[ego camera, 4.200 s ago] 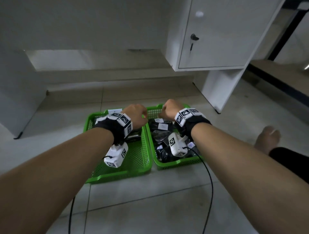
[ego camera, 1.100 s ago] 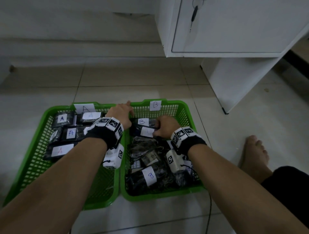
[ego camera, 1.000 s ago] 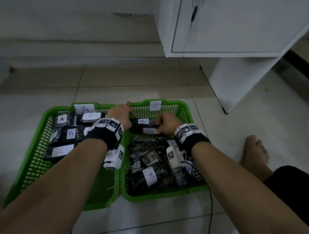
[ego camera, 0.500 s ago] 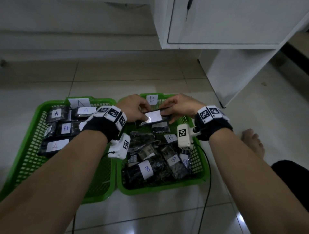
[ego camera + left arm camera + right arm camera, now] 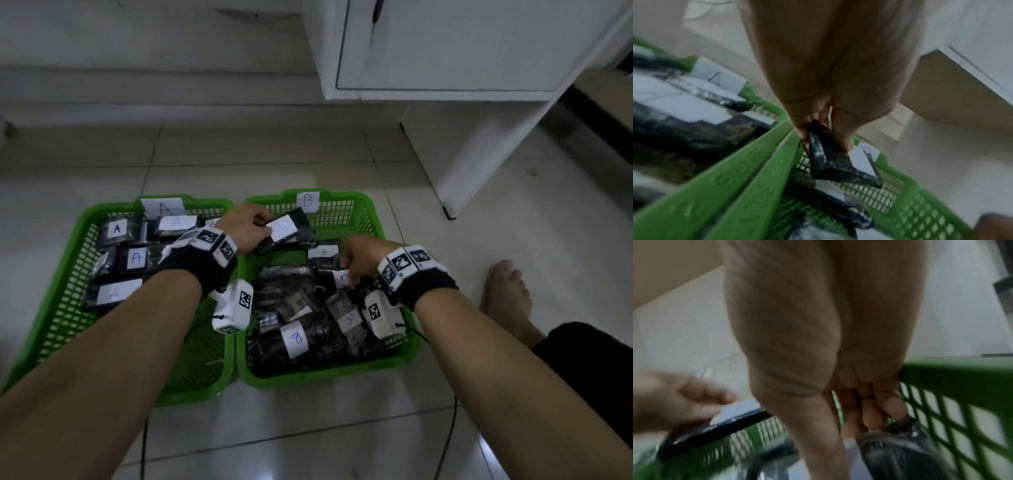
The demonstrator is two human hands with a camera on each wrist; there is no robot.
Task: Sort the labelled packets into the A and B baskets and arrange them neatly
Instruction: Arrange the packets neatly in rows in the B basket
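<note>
My left hand (image 5: 247,226) pinches a packet (image 5: 287,228) at twelve o'clock in the B basket (image 5: 363,209); I'd lay it flat. My right hand (image 5: 359,258) curls onto another packet (image 5: 340,278).

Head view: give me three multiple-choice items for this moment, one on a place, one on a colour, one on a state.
1. The packet in the left hand is over: A) the A basket B) the B basket C) the floor
2. Both baskets are: A) blue B) white C) green
3. The right hand is: A) reaching into the pile of packets B) flat on the floor C) on the cabinet door

Answers: 1 B, it hangs below the B tag. 2 C, both rims are green. 3 A, its fingers curl down among B packets; the grip itself is hidden.
</note>
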